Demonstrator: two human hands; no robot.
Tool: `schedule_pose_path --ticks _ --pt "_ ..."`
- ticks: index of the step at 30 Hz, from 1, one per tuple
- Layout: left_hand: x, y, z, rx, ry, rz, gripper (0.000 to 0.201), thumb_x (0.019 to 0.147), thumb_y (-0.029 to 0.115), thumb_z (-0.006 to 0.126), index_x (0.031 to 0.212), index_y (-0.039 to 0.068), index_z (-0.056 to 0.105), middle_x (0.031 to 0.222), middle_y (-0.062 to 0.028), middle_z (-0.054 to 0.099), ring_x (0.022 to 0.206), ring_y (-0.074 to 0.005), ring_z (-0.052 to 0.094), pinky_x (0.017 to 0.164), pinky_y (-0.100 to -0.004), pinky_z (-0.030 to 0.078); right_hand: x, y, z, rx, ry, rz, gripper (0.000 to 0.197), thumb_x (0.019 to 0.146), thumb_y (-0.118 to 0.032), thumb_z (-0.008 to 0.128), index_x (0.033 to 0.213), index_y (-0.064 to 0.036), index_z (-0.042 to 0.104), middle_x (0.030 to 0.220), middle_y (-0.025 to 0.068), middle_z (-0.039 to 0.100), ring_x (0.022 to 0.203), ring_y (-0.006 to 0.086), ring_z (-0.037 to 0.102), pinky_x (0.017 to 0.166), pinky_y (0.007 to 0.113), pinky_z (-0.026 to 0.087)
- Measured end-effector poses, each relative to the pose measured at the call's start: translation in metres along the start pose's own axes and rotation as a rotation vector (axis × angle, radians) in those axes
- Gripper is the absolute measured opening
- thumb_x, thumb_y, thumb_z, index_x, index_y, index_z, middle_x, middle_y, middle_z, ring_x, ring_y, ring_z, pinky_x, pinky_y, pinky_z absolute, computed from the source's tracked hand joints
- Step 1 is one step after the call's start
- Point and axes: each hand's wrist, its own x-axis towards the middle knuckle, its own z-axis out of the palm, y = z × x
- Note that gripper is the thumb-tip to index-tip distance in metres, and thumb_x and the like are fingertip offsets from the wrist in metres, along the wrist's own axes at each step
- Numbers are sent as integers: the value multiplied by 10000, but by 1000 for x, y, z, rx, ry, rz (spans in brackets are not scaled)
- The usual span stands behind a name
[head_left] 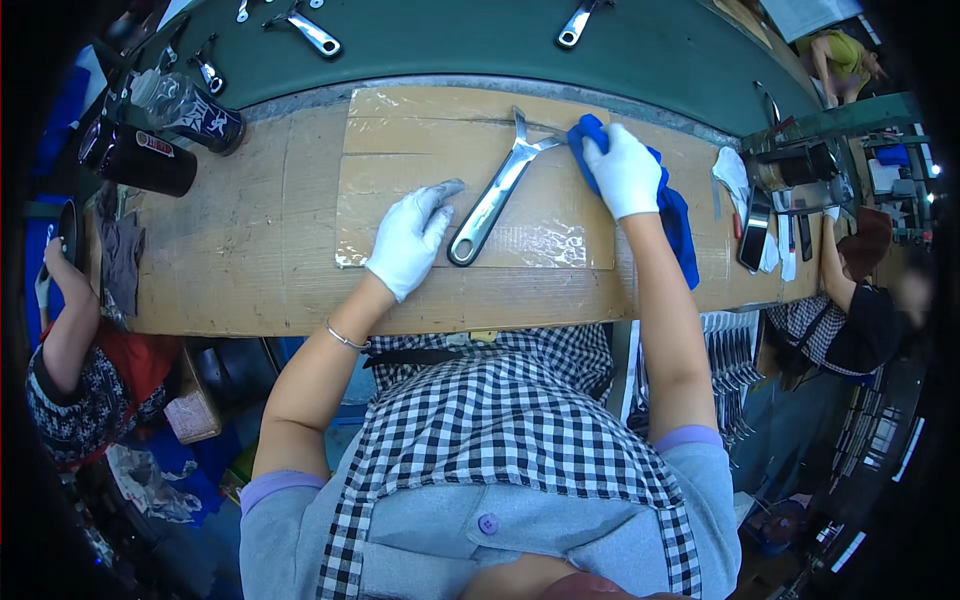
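White-gloved right hand (628, 178) grips a bunched blue cloth (676, 225) at the shiny forked metal handle (492, 203); white-gloved left hand (408, 240) lies empty, loosely spread; wiping appears unfinished.

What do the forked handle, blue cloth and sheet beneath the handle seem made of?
Forked handle: apparently polished metal, given its bright highlights. Blue cloth: matt fabric, judging by its folds; fibre unclear. Sheet: probably brown cardboard, by its colour and creases; its shiny patches may be clear tape.

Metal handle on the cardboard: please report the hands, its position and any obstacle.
Left hand open beside handle, holding nothing. Right hand gripping blue cloth near handle's forked end. Handle lying on cardboard; nothing lying across it.
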Motion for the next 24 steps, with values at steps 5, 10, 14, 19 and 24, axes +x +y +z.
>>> schedule_pose_path --ticks 5,10,14,19,24 --pt "16 31 14 378 -175 -142 608 835 430 733 1272 12 666 923 -210 731 864 -359 715 816 -442 557 -19 -64 -29 258 63 -45 381 885 -409 659 1041 -63 674 978 214 730 916 424 707 831 511 555" --pt "24 32 34 582 -172 -19 312 776 344 757 888 61 687 739 -167 714 698 -332 711 718 -433 568 -45 -114 12 151 -62 -262 241 892 -307 654 927 -73 701 909 167 719 805 348 714 727 463 580" --pt "23 22 39 553 -144 35 282 770 313 761 879 66 679 689 -180 690 673 -350 696 680 -460 560 -29 -118 28 45 -115 -208 227 895 -268 617 881 -75 734 877 169 737 786 360 726 715 479 583" --pt "22 29 40 576 -135 2 468 802 362 770 1130 44 671 712 -163 700 672 -354 697 692 -475 559 8 -119 26 74 -193 -125 282 895 -207 564 899 -39 790 921 234 755 905 369 753 818 470 587" --pt "21 30 40 610 -162 -45 696 804 463 765 1332 27 642 744 -192 693 688 -360 682 695 -458 556 43 -107 36 151 -98 -119 295 890 -203 551 898 -29 789 924 233 754 893 387 747 812 467 587"
